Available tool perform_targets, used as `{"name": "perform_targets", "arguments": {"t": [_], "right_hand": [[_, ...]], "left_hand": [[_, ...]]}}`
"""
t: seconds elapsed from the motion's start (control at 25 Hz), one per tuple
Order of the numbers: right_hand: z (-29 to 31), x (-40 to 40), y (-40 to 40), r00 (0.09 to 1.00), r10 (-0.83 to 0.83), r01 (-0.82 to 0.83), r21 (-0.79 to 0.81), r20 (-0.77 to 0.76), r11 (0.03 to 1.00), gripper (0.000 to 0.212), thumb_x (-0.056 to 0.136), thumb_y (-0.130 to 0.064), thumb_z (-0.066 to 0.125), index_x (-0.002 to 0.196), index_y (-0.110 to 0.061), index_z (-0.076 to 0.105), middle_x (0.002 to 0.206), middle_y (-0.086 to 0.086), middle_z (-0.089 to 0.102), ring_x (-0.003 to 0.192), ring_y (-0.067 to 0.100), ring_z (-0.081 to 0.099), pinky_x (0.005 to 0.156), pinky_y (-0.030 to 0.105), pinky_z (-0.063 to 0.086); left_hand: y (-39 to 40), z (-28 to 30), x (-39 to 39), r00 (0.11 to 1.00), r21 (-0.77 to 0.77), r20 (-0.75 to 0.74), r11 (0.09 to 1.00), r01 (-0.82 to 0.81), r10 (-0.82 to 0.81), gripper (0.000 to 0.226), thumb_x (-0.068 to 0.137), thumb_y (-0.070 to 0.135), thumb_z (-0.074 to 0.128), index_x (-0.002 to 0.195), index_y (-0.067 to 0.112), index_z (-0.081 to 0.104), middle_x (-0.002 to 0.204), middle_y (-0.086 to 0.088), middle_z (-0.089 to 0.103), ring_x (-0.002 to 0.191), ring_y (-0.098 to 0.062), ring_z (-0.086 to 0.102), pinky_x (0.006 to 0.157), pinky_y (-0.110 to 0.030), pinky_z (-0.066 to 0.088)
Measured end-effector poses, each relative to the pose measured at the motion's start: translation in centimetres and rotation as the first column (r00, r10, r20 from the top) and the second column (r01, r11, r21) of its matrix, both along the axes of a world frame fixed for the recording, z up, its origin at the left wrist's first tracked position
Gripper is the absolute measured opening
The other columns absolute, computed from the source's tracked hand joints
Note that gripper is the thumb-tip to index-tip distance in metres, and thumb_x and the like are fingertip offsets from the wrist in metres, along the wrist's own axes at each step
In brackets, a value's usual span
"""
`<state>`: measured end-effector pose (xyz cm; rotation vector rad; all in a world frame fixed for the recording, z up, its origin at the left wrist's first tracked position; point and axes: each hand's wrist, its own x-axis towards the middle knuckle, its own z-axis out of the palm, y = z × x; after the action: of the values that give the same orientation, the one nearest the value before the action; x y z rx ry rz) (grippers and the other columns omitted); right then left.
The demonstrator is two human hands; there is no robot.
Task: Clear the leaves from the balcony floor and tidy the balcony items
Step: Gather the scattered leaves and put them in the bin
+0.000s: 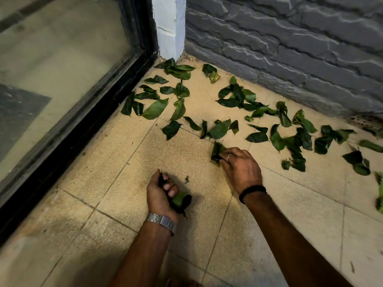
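At far left a glass door (51, 69) in a black frame (78, 125) runs from the near left toward the far corner, where a white post (170, 27) meets a grey stone wall (290, 48). The tiled floor (103, 162) is beige with thin grout lines.

Along the frame lies the first scatter of leaves (155, 108). Most of these have their long axes running roughly away from the camera, tips toward the corner; the largest one lies diagonally, its tip toward the near left.

The left hand (161, 195), a metal watch (162, 221) on its wrist, is low over the floor in the near centre. Its fingers are curled tight round a bunch of leaves (180, 200); the bunch lies lengthwise through the fist, one end sticking out toward the near right and a dark tip showing above the thumb.

Just right and farther out, the right hand (241, 168) wears a ring (229, 156) and a black wristband (251, 191). Its fingertips pinch a folded leaf (217, 152) against the floor, and the leaf's long axis points away from the camera.

More leaves spread from the middle of the floor to the right edge along the wall's foot, lying at all angles. The ones at far right are blurred.
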<state>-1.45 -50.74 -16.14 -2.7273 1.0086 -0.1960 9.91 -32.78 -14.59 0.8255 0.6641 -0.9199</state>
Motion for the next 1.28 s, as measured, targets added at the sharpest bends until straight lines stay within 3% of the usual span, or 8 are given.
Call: {"name": "perform_targets", "arguments": {"t": [0.28,0.4,0.52,0.76,0.92,1.08,1.2,1.28], "right_hand": [[0.9,0.9,-2.2,0.987,-0.148,0.132,0.201,0.067,0.971,0.02,0.093,-0.013,0.065,0.109,-0.02,0.076,0.103,0.0,0.073,0.09,0.018,0.067,0.086,0.03,0.055],[2.2,0.4,-1.7,0.754,-0.616,0.254,0.763,0.229,0.595,0.019,0.087,-0.006,0.074,0.101,-0.02,0.076,0.095,-0.003,0.075,0.09,0.015,0.071,0.091,0.04,0.058],[4.0,-0.7,2.7,0.694,-0.661,0.144,0.845,0.285,0.515,0.023,0.086,-0.006,0.073,0.099,-0.024,0.074,0.097,-0.004,0.076,0.09,0.014,0.072,0.085,0.041,0.06],[4.0,-1.0,11.8,0.866,-0.185,-0.035,0.426,0.465,0.904,0.026,0.085,-0.002,0.065,0.099,-0.021,0.076,0.1,-0.009,0.068,0.09,0.006,0.066,0.081,0.021,0.054],[4.1,-1.0,13.4,0.953,-0.013,-0.071,0.268,0.302,0.961,0.026,0.087,-0.01,0.052,0.1,-0.015,0.074,0.102,-0.003,0.065,0.093,0.015,0.059,0.083,0.032,0.054],[4.3,-1.4,14.6,0.883,-0.099,-0.083,0.361,0.459,0.929,0.036,0.084,-0.021,0.045,0.102,-0.019,0.076,0.112,-0.007,0.068,0.109,0.013,0.058,0.093,0.034,0.045],[3.7,0.3,13.2,0.368,-0.889,-0.02,0.958,0.273,0.287,0.021,0.09,-0.009,0.059,0.083,-0.015,0.078,0.102,0.009,0.075,0.107,0.029,0.067,0.097,0.043,0.051],[4.3,1.3,11.4,0.234,-0.971,-0.162,0.982,-0.056,-0.096,0.014,0.091,-0.014,0.063,0.092,-0.015,0.077,0.112,0.016,0.072,0.108,0.035,0.066,0.091,0.045,0.053]], "left_hand": [[-0.7,-0.2,-1.3,0.995,0.065,0.064,0.995,0.073,-0.077,0.036,0.099,0.04,0.049,0.067,0.023,0.048,0.048,0.009,0.034,0.037,-0.007,0.031,0.038,-0.017,0.029],[-0.9,0.2,-1.6,0.994,0.034,0.062,0.996,0.084,-0.086,0.035,0.098,0.04,0.05,0.068,0.022,0.05,0.05,0.008,0.035,0.038,-0.007,0.032,0.038,-0.017,0.03],[-1.1,0.0,-1.5,0.989,0.002,0.089,0.993,0.119,-0.119,0.033,0.097,0.043,0.053,0.072,0.021,0.053,0.054,0.007,0.038,0.042,-0.008,0.034,0.045,-0.021,0.032],[-2.0,0.7,-2.6,0.982,-0.138,0.041,0.973,0.188,-0.184,0.038,0.095,0.05,0.055,0.078,0.018,0.062,0.075,-0.002,0.065,0.066,-0.017,0.065,0.065,-0.027,0.056],[-2.1,1.3,-3.0,0.986,-0.085,0.052,0.983,0.164,-0.16,0.039,0.098,0.042,0.051,0.073,0.013,0.058,0.078,-0.005,0.067,0.078,-0.019,0.066,0.083,-0.034,0.051],[-3.1,1.7,-2.7,0.996,0.051,-0.015,0.994,0.092,-0.091,0.045,0.095,0.043,0.055,0.061,0.015,0.046,0.043,0.0,0.045,0.041,-0.013,0.051,0.054,-0.024,0.047],[-4.2,3.4,-4.5,0.975,-0.021,-0.18,0.991,0.132,-0.134,0.049,0.082,0.057,0.066,0.064,0.012,0.059,0.057,-0.006,0.054,0.053,-0.021,0.056,0.064,-0.028,0.05],[-5.3,5.0,-4.8,0.977,0.013,-0.125,0.984,0.176,-0.173,0.058,0.064,0.058,0.082,0.092,0.01,0.064,0.086,-0.014,0.058,0.079,-0.027,0.059,0.08,-0.037,0.05]]}}
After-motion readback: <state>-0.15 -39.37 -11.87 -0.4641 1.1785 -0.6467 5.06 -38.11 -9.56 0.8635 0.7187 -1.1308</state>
